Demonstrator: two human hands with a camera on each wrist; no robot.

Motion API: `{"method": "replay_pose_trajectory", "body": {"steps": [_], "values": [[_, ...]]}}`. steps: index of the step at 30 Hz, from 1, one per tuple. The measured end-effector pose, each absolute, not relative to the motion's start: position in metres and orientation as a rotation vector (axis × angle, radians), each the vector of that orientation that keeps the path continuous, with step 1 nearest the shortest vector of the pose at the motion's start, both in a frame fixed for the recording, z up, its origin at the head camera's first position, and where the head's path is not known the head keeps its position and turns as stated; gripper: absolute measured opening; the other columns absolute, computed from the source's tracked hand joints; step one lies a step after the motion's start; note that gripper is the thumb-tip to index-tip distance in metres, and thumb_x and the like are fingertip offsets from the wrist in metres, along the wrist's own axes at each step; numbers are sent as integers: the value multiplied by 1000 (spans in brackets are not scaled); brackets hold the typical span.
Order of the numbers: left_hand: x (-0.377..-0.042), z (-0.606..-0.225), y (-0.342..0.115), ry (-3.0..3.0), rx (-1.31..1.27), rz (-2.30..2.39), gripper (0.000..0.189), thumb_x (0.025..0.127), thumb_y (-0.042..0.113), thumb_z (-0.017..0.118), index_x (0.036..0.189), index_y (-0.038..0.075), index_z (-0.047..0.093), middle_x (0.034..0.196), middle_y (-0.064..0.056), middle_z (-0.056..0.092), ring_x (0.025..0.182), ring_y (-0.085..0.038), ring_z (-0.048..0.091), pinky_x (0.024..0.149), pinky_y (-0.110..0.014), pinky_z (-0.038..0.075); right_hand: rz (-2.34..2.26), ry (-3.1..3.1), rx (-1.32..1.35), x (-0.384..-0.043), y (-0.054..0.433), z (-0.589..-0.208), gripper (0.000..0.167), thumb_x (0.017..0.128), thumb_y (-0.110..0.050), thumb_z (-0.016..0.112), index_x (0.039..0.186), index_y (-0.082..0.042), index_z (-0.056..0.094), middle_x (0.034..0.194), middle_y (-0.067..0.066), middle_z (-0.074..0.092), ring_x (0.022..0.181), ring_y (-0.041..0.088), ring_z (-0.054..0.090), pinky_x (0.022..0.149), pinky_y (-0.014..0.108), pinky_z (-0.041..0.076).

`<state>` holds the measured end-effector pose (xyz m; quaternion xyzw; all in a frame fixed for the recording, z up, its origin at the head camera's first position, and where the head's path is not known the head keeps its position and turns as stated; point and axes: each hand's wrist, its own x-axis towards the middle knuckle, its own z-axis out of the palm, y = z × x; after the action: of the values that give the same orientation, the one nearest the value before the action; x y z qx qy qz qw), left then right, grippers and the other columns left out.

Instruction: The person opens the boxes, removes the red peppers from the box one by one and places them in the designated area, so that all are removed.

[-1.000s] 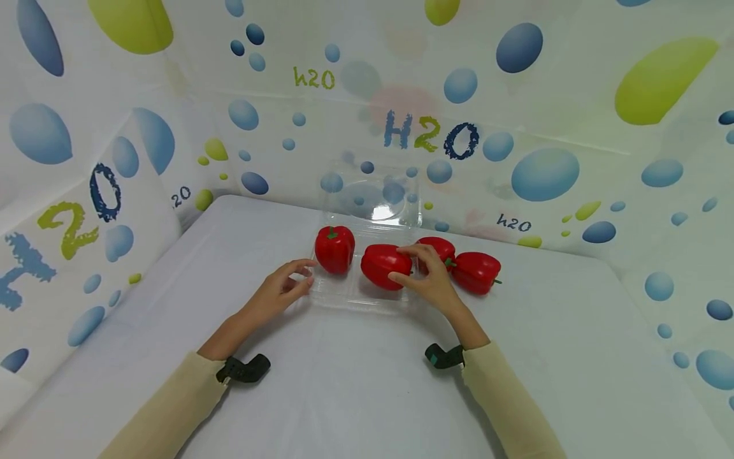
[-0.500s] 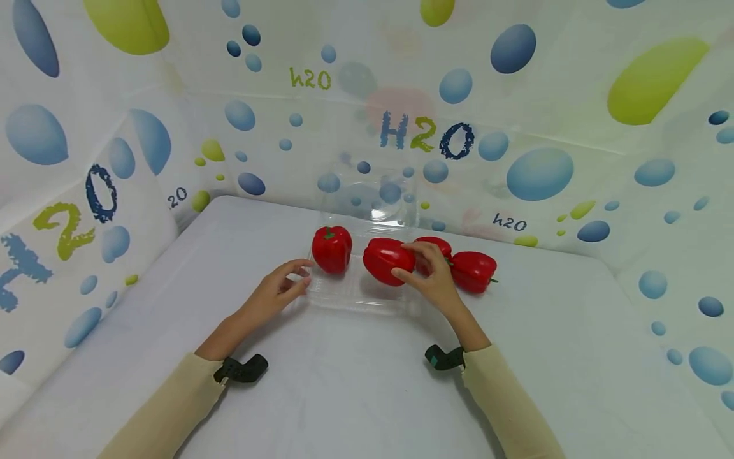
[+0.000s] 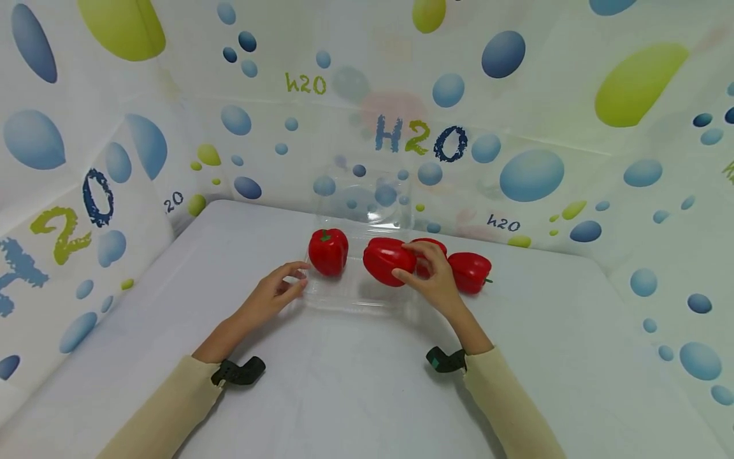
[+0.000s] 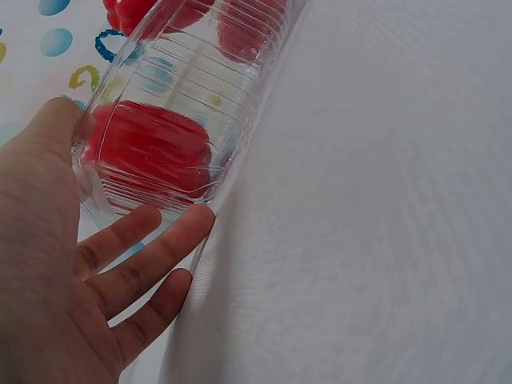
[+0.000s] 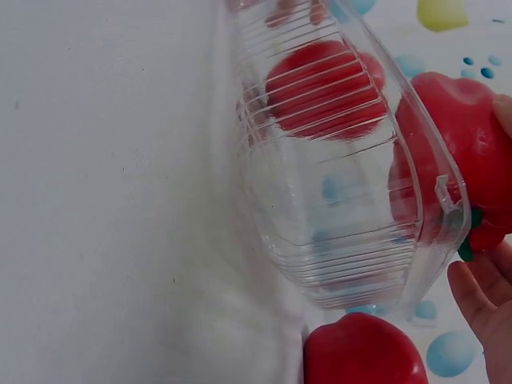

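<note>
My right hand (image 3: 434, 278) grips a red bell pepper (image 3: 388, 261) between thumb and fingers, holding it over the right part of a clear plastic clamshell container (image 3: 352, 303). In the right wrist view the held bell pepper (image 5: 456, 136) overlaps the container's rim, its green stem pointing toward the hand. Another red bell pepper (image 3: 329, 253) stands upright in the container's left part. My left hand (image 3: 271, 295) is at the container's left side. In the left wrist view its thumb is at the rim and its relaxed fingers (image 4: 144, 260) lie along the outer wall.
Two more red bell peppers, one farther back (image 3: 431, 245) and one farther right (image 3: 471, 273), lie beside the container's right side. The container's transparent lid (image 3: 364, 197) stands raised at the back. A white cloth (image 3: 344, 382) covers the table, with a patterned backdrop (image 3: 550, 95) behind.
The held bell pepper has risen slightly and tilted in my right hand. My left hand keeps its place at the container. The head view has shifted a little.
</note>
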<state>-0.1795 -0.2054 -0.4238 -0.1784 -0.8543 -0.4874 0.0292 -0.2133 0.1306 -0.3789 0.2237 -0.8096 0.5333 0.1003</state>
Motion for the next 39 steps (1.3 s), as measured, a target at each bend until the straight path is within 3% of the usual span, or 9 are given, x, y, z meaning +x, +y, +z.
{"method": "replay_pose_trajectory", "body": {"steps": [18,28,36,39], "values": [[-178,-420,-206,-2630,-550,-1514,42,99,14,57,139,7,47,118,-19,58,88,-28,67,73,-22,52,1565,-2280,667,-208,141,-378,55,77,-3,80,126,-3,57,135,21,48,122,27,47,94,53,49],[-177,-419,-205,-2648,-535,-1501,41,99,15,57,138,8,47,117,-18,58,88,-26,67,74,-21,52,1588,-2276,590,-207,150,-379,54,78,-3,80,127,-3,57,136,16,47,124,26,45,97,56,46],[-176,-418,-204,-2649,-537,-1503,40,99,14,57,138,8,48,117,-18,58,86,-26,67,74,-20,52,1601,-2318,534,-196,152,-367,55,78,3,77,129,4,54,139,23,44,125,27,43,98,36,48],[-176,-418,-204,-2648,-536,-1505,41,99,14,57,138,8,48,117,-18,58,86,-26,67,74,-20,52,1612,-2323,534,-188,151,-356,54,79,4,75,129,7,53,138,27,43,124,27,44,98,38,48]]}}
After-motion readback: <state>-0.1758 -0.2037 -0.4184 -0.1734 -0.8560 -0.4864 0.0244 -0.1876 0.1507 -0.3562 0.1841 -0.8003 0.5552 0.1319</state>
